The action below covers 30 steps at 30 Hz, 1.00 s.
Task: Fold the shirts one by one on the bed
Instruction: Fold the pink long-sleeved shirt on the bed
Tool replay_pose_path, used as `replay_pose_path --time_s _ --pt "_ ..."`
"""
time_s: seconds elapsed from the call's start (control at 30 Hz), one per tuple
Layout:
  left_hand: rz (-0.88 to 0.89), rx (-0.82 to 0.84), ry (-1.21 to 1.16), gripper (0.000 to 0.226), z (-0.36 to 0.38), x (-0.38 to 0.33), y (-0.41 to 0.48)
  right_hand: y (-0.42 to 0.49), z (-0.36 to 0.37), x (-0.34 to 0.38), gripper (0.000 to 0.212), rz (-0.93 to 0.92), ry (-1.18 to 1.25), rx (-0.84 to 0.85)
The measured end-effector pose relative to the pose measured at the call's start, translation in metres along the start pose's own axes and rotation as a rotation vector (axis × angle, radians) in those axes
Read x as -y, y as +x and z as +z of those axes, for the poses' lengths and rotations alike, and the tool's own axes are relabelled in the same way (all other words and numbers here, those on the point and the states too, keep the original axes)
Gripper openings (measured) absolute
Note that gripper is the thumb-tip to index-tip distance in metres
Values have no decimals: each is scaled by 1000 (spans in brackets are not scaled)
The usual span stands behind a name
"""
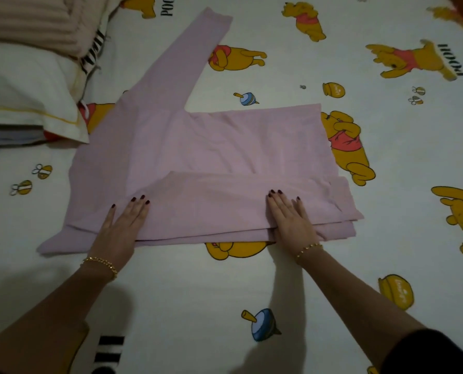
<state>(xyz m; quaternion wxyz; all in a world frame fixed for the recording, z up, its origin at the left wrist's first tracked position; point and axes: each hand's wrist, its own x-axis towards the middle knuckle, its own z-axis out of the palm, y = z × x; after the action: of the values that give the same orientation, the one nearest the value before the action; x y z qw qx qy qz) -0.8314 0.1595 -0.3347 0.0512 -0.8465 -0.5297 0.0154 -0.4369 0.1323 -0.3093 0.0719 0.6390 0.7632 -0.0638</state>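
— What does the room show?
— Mostly a bed [341, 58], spread with a white sheet [198, 292] printed with yellow bears in red tops, honey pots, bees and blue spinning tops.
— And at the edges?
— Far left lies a white pillow [22, 85] with a thin yellow line near its hem. Behind it is a ribbed pale pink blanket [31, 20]. Under the pillow's near edge sits a flat grey stack of cloth [9, 137]; I can't tell more.
— The light?
— Dim, brighter mid-bed, darker toward the corners, with soft shadows low on the sheet.
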Motion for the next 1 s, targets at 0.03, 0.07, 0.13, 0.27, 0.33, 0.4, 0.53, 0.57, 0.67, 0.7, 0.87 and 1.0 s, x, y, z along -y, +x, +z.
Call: replay_pose_path --time_s 0.03,0.07,0.13,0.27,0.33,0.4,0.53,0.57,0.67,0.7,0.87,1.0 --pt "-24 -23 3 98 1 7 -4 5 0 15 79 -23 4 -26" --pt "-53 -33 -7 93 3 15 -9 10 1 32 76 -48 17 -33" --pt "-130 -11 -47 87 6 33 -22 21 1 65 76 -88 49 -40" --pt "-258 19 -172 66 4 67 -43 45 -1 130 85 -186 36 7" --pt "-264 -35 -247 43 0 72 -46 55 -3 155 88 -210 32 0" --pt "-268 -91 -305 28 -8 79 -49 63 -3 182 86 -240 14 6" --pt "-459 -58 -576 38 -13 94 -53 75 -2 227 88 -265 -22 -18" --pt "-551 -14 -663 47 -15 99 -54 77 -1 235 90 -259 -20 -28" --pt "-677 117 -760 41 -15 111 -62 79 -2 257 80 -260 -14 -37" --pt "-677 108 -781 37 -15 114 -65 79 -4 263 74 -272 -16 -14" --pt "-722 31 -1026 31 -19 120 -69 80 -15 288 79 -281 64 113" --pt "-786 72 -1217 26 -30 122 -64 79 -17 301 84 -266 68 141"
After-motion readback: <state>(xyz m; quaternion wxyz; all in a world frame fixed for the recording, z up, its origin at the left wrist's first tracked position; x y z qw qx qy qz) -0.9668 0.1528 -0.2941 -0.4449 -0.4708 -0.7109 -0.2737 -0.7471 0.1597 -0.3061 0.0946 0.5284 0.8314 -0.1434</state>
